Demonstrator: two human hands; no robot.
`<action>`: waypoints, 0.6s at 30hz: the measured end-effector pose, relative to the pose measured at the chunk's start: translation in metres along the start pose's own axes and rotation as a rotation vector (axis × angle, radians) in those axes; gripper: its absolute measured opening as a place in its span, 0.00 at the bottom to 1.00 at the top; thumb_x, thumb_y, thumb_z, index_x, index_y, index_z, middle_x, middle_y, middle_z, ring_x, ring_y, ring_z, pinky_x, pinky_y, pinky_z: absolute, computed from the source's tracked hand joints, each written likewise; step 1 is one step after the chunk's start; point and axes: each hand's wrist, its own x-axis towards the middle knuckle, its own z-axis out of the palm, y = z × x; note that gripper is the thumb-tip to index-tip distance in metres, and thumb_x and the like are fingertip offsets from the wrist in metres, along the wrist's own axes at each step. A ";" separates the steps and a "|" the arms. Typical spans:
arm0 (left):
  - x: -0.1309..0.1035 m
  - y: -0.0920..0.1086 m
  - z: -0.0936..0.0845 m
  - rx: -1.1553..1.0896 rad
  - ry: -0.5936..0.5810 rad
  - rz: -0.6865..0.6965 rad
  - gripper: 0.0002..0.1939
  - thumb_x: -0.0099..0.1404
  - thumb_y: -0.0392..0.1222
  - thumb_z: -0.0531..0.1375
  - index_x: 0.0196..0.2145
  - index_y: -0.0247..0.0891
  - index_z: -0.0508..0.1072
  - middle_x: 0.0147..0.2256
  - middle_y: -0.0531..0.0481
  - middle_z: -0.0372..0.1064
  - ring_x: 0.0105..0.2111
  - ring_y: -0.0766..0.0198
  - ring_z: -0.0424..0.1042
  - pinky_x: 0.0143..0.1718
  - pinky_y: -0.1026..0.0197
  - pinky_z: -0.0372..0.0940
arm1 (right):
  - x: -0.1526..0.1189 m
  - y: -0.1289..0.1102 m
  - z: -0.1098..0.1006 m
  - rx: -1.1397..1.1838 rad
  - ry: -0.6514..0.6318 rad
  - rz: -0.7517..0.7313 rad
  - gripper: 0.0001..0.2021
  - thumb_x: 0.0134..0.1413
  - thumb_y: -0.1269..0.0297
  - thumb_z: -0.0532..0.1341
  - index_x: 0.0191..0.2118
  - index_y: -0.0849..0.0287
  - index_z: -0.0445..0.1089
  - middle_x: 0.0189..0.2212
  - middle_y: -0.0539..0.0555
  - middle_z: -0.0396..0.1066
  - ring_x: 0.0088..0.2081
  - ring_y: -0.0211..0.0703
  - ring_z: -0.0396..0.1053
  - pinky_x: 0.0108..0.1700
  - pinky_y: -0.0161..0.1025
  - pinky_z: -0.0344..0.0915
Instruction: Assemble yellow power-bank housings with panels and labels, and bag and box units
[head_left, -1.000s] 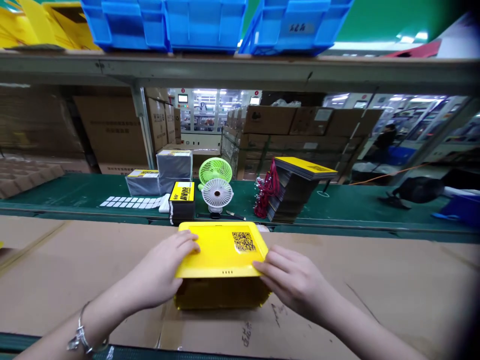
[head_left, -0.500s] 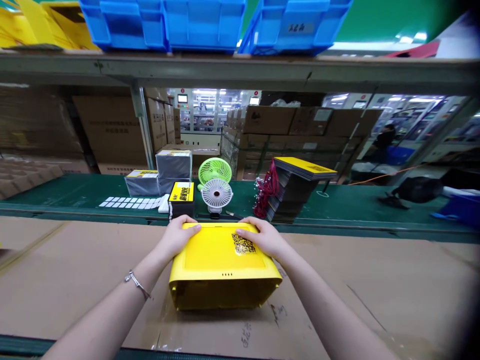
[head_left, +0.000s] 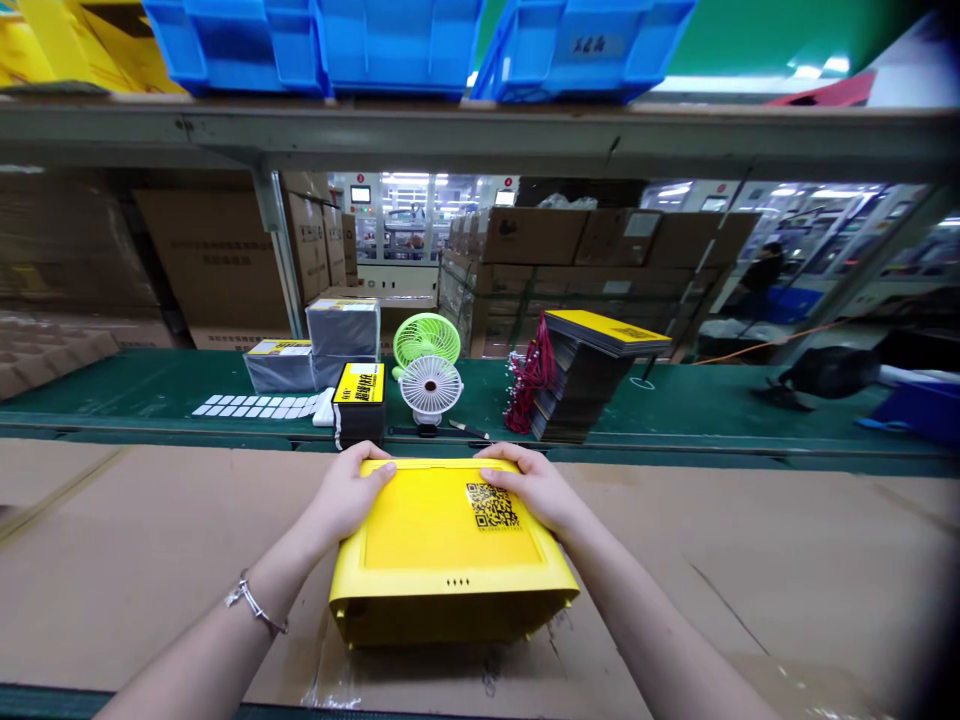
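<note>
A yellow plastic housing [head_left: 420, 530] with a QR code on its top face is held between both hands over the cardboard sheet [head_left: 180, 560]. Its open, hollow side faces me. My left hand [head_left: 352, 490] grips the far left corner, thumb on top. At the far right corner, my right hand [head_left: 532, 485] has its thumb beside the QR code. The fingers under the far edge are partly hidden. Behind the housing stand a black box with a yellow label [head_left: 360, 400], a white fan [head_left: 430, 388] and a green fan [head_left: 426, 338].
On the green surface [head_left: 720, 410] are a stack of dark panels [head_left: 585, 385] with red cables [head_left: 531, 380], grey boxes [head_left: 343, 330] and white stickers [head_left: 255, 406]. Blue bins [head_left: 401, 45] sit on a shelf above. A person [head_left: 763, 270] is far off at right.
Both hands have brought the yellow housing slightly closer to me, and its top face now shows more fully. The view has shifted slightly.
</note>
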 end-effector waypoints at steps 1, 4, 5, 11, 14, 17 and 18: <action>0.000 0.001 0.000 0.031 0.015 0.017 0.11 0.59 0.49 0.56 0.33 0.39 0.69 0.36 0.49 0.72 0.38 0.57 0.72 0.35 0.61 0.66 | 0.001 0.002 0.001 -0.013 0.018 -0.010 0.16 0.44 0.56 0.63 0.39 0.57 0.73 0.33 0.56 0.73 0.36 0.50 0.71 0.38 0.46 0.69; 0.003 0.002 -0.001 0.123 0.042 0.079 0.11 0.59 0.49 0.56 0.32 0.40 0.71 0.35 0.51 0.73 0.37 0.59 0.71 0.34 0.62 0.64 | 0.005 0.005 0.002 -0.004 0.033 -0.016 0.15 0.47 0.54 0.61 0.38 0.58 0.73 0.33 0.56 0.74 0.36 0.50 0.71 0.38 0.45 0.68; 0.006 0.002 -0.002 0.156 0.045 0.101 0.12 0.59 0.50 0.56 0.30 0.40 0.71 0.33 0.51 0.73 0.36 0.59 0.71 0.33 0.62 0.64 | 0.005 0.006 0.003 0.018 0.024 -0.013 0.16 0.47 0.53 0.61 0.37 0.58 0.73 0.33 0.55 0.74 0.36 0.50 0.71 0.37 0.44 0.68; 0.063 -0.010 -0.022 0.350 0.158 0.223 0.17 0.61 0.54 0.54 0.39 0.40 0.72 0.41 0.47 0.73 0.41 0.57 0.71 0.43 0.58 0.64 | 0.006 0.007 0.004 0.067 0.004 -0.021 0.18 0.49 0.48 0.60 0.35 0.59 0.71 0.32 0.54 0.74 0.36 0.48 0.72 0.37 0.42 0.68; 0.096 -0.025 -0.032 0.449 0.278 0.290 0.28 0.59 0.51 0.57 0.54 0.35 0.63 0.58 0.38 0.59 0.59 0.50 0.55 0.60 0.50 0.49 | 0.005 0.007 0.002 -0.021 0.019 -0.048 0.19 0.50 0.47 0.60 0.36 0.59 0.72 0.35 0.54 0.74 0.39 0.49 0.71 0.40 0.42 0.67; 0.112 -0.043 -0.035 0.522 0.306 0.320 0.38 0.52 0.48 0.64 0.58 0.33 0.58 0.62 0.36 0.50 0.64 0.44 0.40 0.62 0.44 0.39 | 0.004 0.007 0.000 -0.053 0.008 -0.054 0.20 0.48 0.48 0.62 0.40 0.58 0.72 0.40 0.55 0.73 0.43 0.50 0.70 0.43 0.42 0.67; 0.112 -0.049 -0.035 0.536 0.302 0.326 0.39 0.50 0.46 0.65 0.57 0.34 0.59 0.62 0.36 0.51 0.64 0.43 0.40 0.62 0.43 0.39 | 0.004 0.007 0.000 -0.048 0.003 -0.043 0.20 0.48 0.48 0.63 0.41 0.58 0.72 0.41 0.56 0.73 0.43 0.50 0.70 0.43 0.42 0.67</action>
